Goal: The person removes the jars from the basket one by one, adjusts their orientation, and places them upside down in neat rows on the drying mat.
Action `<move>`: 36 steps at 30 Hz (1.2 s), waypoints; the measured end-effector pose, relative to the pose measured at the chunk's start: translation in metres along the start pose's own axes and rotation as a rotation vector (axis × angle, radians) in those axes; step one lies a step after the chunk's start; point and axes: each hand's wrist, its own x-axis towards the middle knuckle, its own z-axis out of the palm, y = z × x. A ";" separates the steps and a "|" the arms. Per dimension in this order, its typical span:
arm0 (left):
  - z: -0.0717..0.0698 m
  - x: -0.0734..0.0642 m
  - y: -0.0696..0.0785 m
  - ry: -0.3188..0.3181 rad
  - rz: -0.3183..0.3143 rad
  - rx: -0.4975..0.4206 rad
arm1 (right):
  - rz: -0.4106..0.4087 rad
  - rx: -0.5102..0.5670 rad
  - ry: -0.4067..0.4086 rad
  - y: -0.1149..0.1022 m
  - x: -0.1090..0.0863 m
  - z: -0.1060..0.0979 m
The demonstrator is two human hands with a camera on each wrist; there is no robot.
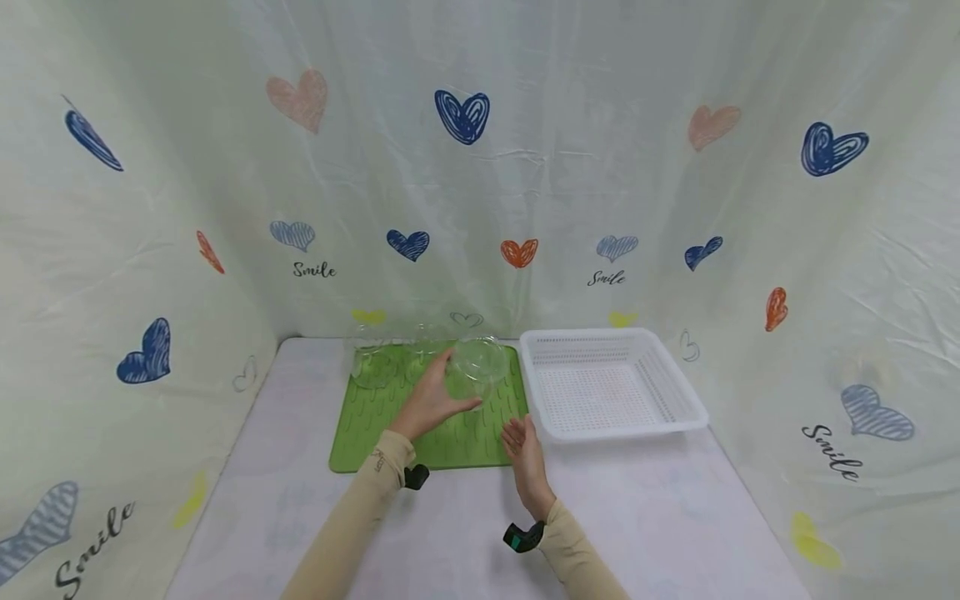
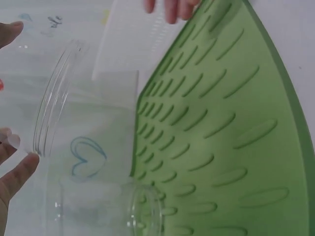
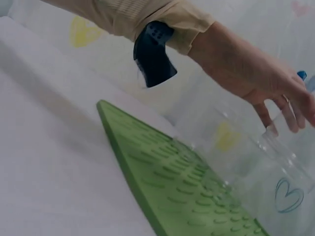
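My left hand (image 1: pixel 433 406) grips a clear, see-through jar (image 1: pixel 481 360), thumb on one side and fingers on the other. The left wrist view shows its ridged round rim (image 2: pixel 51 101) between the fingertips, tilted and apparently off the mat. Two more clear jars (image 1: pixel 374 367) stand at the back left of a green ridged mat (image 1: pixel 450 450); their transparency blurs their outlines. My right hand (image 1: pixel 528 467) is held by the mat's front right corner, fingers loosely extended and holding nothing. Only its fingertips (image 2: pixel 171 9) enter the left wrist view.
A white perforated plastic basket (image 1: pixel 611 435) sits right of the mat on the white-covered table (image 1: pixel 457 533). Behind and at both sides hangs a pale curtain (image 1: pixel 555 183) printed with hearts. Each wrist wears a small black device (image 1: pixel 523 537).
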 end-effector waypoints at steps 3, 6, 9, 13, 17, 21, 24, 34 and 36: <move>0.006 0.009 -0.004 -0.005 -0.017 -0.006 | 0.048 0.008 0.032 0.013 0.004 -0.007; 0.013 0.016 -0.008 0.009 -0.036 -0.031 | 0.071 0.035 0.048 0.022 0.008 -0.012; 0.021 0.024 -0.012 0.017 -0.059 -0.046 | 0.068 0.056 0.060 0.026 0.009 -0.016; 0.033 0.033 -0.018 0.021 -0.093 -0.064 | 0.051 0.065 0.070 0.027 0.008 -0.017; 0.042 0.039 -0.025 0.035 -0.120 -0.105 | 0.050 0.100 0.090 0.027 0.004 -0.016; 0.052 0.043 -0.035 0.048 -0.146 -0.136 | 0.040 0.127 0.086 0.030 0.003 -0.014; 0.058 0.047 -0.043 0.048 -0.162 -0.143 | 0.029 0.139 0.080 0.032 0.005 -0.013; 0.076 0.058 -0.057 0.051 -0.179 -0.154 | 0.036 0.124 0.092 0.032 0.004 -0.014; 0.080 0.060 -0.060 0.060 -0.172 -0.158 | 0.040 0.121 0.092 0.031 0.004 -0.014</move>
